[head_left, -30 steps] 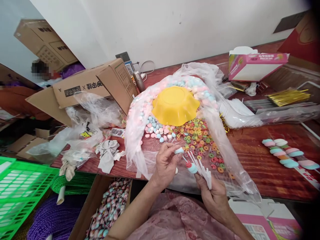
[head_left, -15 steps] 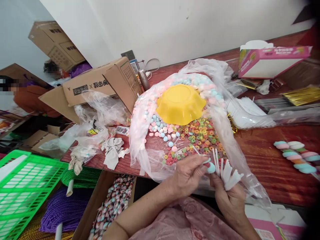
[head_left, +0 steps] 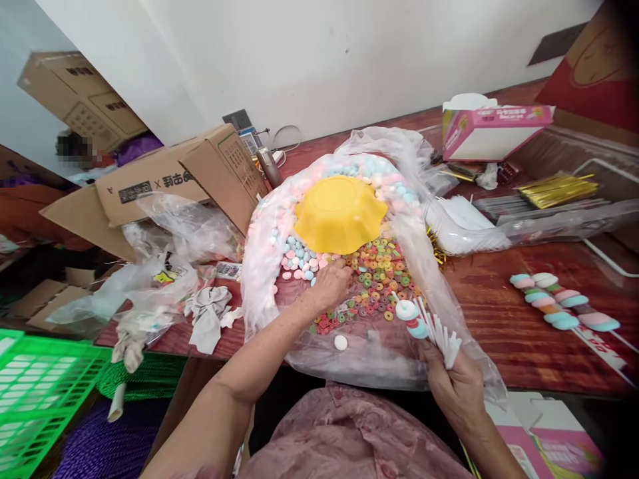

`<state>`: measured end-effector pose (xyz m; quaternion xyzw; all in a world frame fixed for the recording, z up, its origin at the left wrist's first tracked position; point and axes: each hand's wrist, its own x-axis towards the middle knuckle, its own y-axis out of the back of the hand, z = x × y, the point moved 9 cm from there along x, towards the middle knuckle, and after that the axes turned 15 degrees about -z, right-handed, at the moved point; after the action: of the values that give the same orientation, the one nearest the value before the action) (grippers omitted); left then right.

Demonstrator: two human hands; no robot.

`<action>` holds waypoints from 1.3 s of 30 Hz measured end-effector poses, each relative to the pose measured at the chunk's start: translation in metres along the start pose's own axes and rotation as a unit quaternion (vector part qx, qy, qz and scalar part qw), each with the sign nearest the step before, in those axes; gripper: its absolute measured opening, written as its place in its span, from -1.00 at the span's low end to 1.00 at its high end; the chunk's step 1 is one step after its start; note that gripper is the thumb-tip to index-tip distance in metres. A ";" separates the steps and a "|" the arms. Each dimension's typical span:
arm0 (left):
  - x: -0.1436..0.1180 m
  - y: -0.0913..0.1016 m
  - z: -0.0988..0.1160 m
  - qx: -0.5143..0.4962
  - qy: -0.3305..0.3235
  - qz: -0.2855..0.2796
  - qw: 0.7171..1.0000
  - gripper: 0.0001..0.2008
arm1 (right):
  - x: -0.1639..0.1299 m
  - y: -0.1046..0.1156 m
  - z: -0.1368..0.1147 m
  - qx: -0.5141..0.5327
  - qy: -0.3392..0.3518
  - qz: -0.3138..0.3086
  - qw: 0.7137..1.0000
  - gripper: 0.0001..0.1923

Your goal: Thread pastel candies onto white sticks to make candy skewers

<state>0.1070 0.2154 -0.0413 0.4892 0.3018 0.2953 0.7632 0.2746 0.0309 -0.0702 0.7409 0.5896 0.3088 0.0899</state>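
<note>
My left hand [head_left: 332,285] reaches down at the border between pastel marshmallows [head_left: 299,258] and ring-shaped gummies [head_left: 382,266]. Its fingertips are hidden, so its grip is unclear. Closed low at the right, my right hand [head_left: 456,379] holds a bundle of thin white sticks [head_left: 442,336]. Marshmallows and a red piece form a short stack [head_left: 413,318] on one stick, standing above that hand. One white marshmallow [head_left: 340,342] lies apart near the front of the plastic sheet [head_left: 369,359].
An upturned yellow bowl [head_left: 342,213] sits on the candy. Finished candy skewers [head_left: 559,303] lie to the right. An open cardboard box [head_left: 164,179] and crumpled cloth [head_left: 208,316] are on the left. A pink-and-white carton [head_left: 496,130] stands at the back right.
My left hand has left the stick and moved forward and left into the candy pile. My right hand keeps the sticks; the candy stack now shows more clearly. The whole view has shifted.
</note>
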 end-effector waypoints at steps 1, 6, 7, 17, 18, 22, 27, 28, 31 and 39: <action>-0.004 0.000 0.002 -0.006 -0.008 0.003 1.000 -0.84 | 0.000 0.000 0.000 -0.005 0.005 -0.005 1.000 -0.82; -0.032 0.003 0.012 -0.129 -0.049 0.019 0.990 -0.89 | 0.001 -0.006 -0.003 -0.045 0.042 -0.043 0.997 -0.84; -0.037 0.005 0.011 -0.205 -0.052 0.032 0.977 -0.91 | 0.002 -0.007 -0.006 -0.054 0.050 -0.048 0.996 -0.83; -0.070 0.003 -0.006 -0.651 -0.052 0.152 0.742 -0.71 | 0.009 -0.030 -0.034 -0.099 0.088 -0.111 0.985 -0.64; -0.072 0.004 -0.009 -0.644 -0.054 0.166 0.745 -0.73 | 0.009 -0.032 -0.034 -0.103 0.088 -0.116 0.984 -0.63; -0.080 0.009 -0.017 -0.565 -0.059 0.213 0.795 -0.84 | 0.012 -0.040 -0.032 -0.101 0.071 -0.130 0.984 -0.63; -0.084 0.000 -0.013 -0.522 -0.063 0.240 0.816 -0.86 | 0.015 -0.050 -0.035 -0.131 0.061 -0.140 0.980 -0.64; -0.084 -0.002 -0.012 -0.526 -0.065 0.242 0.813 -0.85 | 0.016 -0.052 -0.035 -0.143 0.057 -0.140 0.978 -0.64; -0.088 0.003 -0.011 -0.483 -0.068 0.276 0.828 -0.86 | 0.018 -0.050 -0.029 -0.158 0.037 -0.135 0.977 -0.66; -0.076 0.020 -0.012 -0.228 0.001 0.153 0.962 -0.80 | 0.018 0.007 0.007 -0.052 -0.047 -0.007 0.998 -0.69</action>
<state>0.0456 0.1729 -0.0136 0.3425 0.1483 0.4701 0.7998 0.2861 0.0473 -0.0662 0.7447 0.5729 0.3038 0.1581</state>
